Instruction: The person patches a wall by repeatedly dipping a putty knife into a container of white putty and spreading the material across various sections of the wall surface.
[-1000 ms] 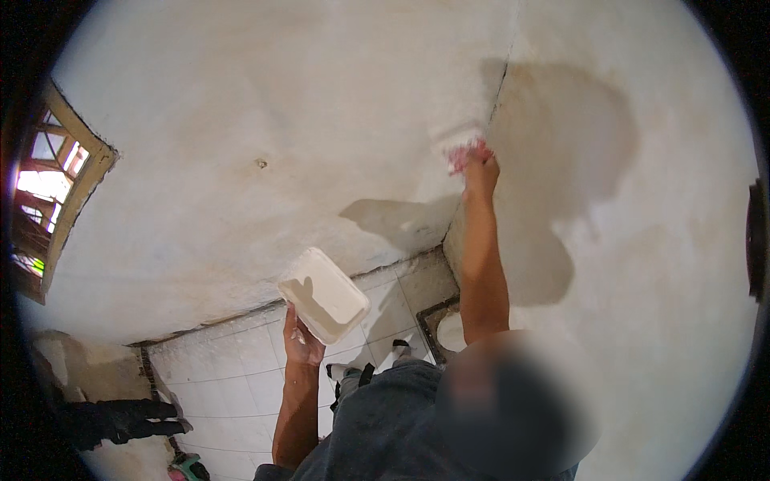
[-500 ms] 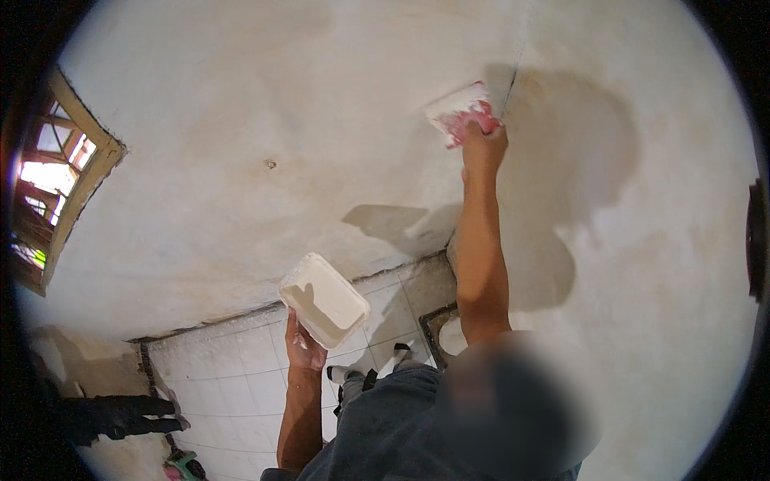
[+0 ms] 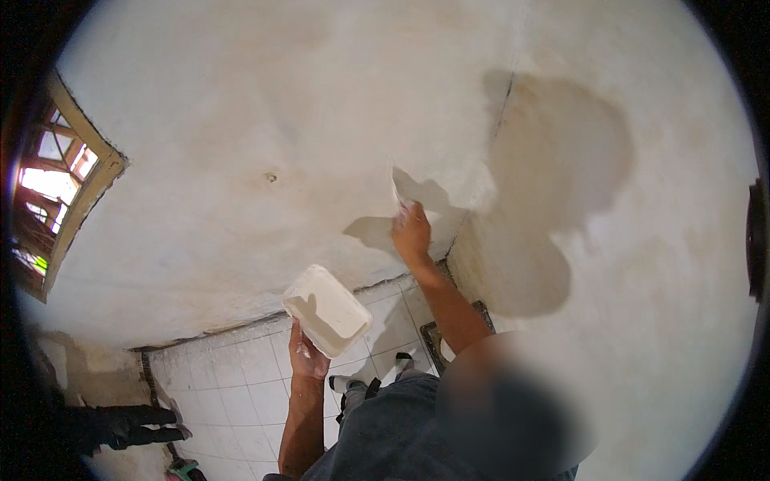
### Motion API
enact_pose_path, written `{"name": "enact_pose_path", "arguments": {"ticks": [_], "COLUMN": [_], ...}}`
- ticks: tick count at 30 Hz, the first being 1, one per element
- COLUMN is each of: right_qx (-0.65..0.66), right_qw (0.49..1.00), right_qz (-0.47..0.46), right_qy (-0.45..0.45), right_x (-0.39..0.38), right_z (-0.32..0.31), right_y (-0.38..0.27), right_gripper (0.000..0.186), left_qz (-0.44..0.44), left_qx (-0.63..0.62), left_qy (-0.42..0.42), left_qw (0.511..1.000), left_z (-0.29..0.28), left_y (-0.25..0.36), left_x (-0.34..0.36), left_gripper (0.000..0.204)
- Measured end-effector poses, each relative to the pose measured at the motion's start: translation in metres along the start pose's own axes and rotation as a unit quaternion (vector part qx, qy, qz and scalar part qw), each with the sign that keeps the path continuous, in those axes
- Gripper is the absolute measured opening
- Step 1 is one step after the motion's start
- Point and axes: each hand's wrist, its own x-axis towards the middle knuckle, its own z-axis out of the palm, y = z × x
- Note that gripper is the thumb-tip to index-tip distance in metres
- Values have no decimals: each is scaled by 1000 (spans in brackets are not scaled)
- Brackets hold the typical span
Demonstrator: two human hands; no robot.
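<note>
My right hand [image 3: 411,232] is closed on a flat scraper [image 3: 396,186] coated in white paste and seen nearly edge-on, held at the plastered wall [image 3: 321,120] left of the corner, its shadow beside it. My left hand [image 3: 307,349], fingers curled on the underside and edge, holds up a pale rectangular tray [image 3: 329,309] with off-white paste in it. White smears show on the fingers of that hand.
A yellow-framed window [image 3: 96,164] is at the left. A white tiled floor [image 3: 241,385] runs below, with a dark-edged square fixture [image 3: 437,343] near the corner. Dark-clothed legs [image 3: 136,425], a green tool [image 3: 184,469] and a dark object [image 3: 754,240] at the far right also show.
My right hand and scraper have moved down and left from near the corner, the blade turning nearly edge-on. The tray in my left hand sits a little lower.
</note>
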Motion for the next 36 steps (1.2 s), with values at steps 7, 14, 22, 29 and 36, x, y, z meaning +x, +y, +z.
{"name": "enact_pose_path", "arguments": {"ticks": [7,14,22,29,36], "right_qx": [258,7,145,435,260], "right_qw": [852,967,984,746,955], "right_qz": [439,170,108,493,141], "right_qy": [123,189,-4,105,28], "right_x": [44,146,12,29,83], "right_z": [-35,-14,-15,60,37], "right_y": [66,20,-36,108,-98], "right_gripper": [37,41,35,38,40], "left_qz": [18,25,33,47,51], "left_qx": [-1,17,2,5,5], "left_qy": [10,22,15,11,28], "left_qw": [1000,999,999,999,998], "left_z": [-4,-6,4,10,3], "left_y": [1,-5,-6,-15,-10], "left_x": [-9,-3,1,12,-1], "left_gripper": [53,54,54,55,55]}}
